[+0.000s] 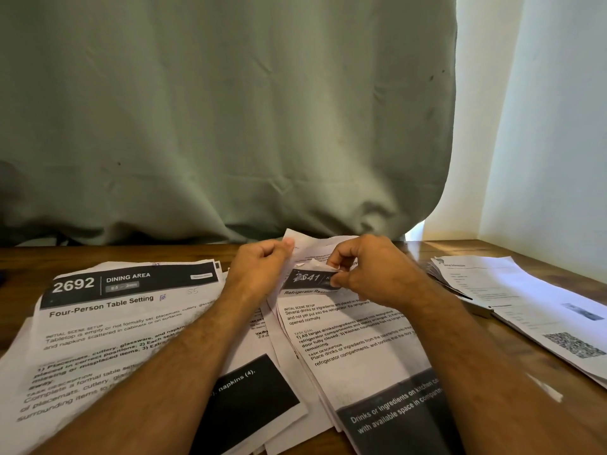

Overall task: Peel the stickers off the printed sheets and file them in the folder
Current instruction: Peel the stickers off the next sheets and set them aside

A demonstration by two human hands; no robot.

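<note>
- Two bare forearms reach in from 6 o'clock, nearest the camera, and meet over the middle printed sheet (pixel 354 336), headed "2641" on a black band, which lies at the centre of the spread.
- At that sheet's 12 o'clock edge the right hand (pixel 371 274) pinches a small curled flap (pixel 315 269) of paper at the black band between thumb and fingertips; whether this flap is a sticker cannot be told.
- Just to its 9 o'clock, the left hand (pixel 259 267) has its fingers curled round the sheet's lifted top corner and grips it.
- Under this sheet more thin white pages (pixel 282 399) fan out, one showing a large black block with white print.
- At 9 o'clock lies a second printed sheet (pixel 108 323), flat, headed "2692 DINING AREA" and "Four-Person Table Setting", on top of a loose pile.
- At 3 o'clock, apart from the middle pile, a third stack (pixel 525 303) of pale pages lies aslant, its top page carrying a square code pattern.
- All three piles rest on a brown wooden table (pixel 492 382) with visible grain and a slight sheen.
- Behind the table, from 10 to 1 o'clock, hangs a grey-green cloth curtain (pixel 230 110) in soft creased folds reaching the tabletop.
- At 2 o'clock stands a plain pale wall (pixel 558 126), brightly lit.
</note>
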